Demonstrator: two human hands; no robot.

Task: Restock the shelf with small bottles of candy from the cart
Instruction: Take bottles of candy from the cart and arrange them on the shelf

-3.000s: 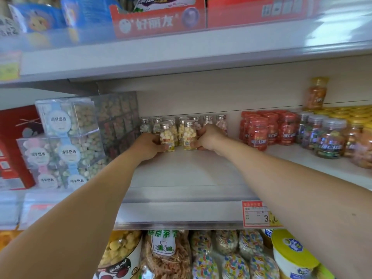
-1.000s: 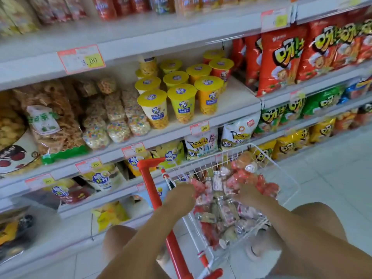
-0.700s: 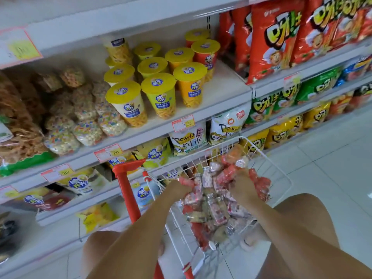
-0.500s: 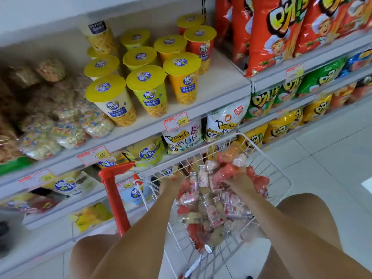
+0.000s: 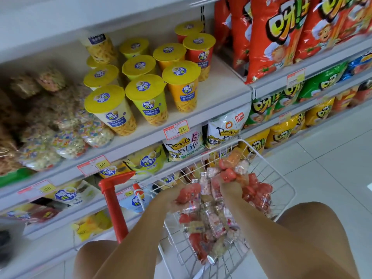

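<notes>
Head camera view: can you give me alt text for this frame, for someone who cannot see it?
Both hands, left hand and right hand, reach into a white wire cart heaped with small candy bottles, beside store shelves holding yellow-lidded snack cups and red chip bags.

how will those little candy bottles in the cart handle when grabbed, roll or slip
The small bottles look round and smooth, so probably slippery and apt to roll. They lie loosely heaped in the wire cart, so neighbours may shift. Likely light: each hand seems to gather several.
</notes>
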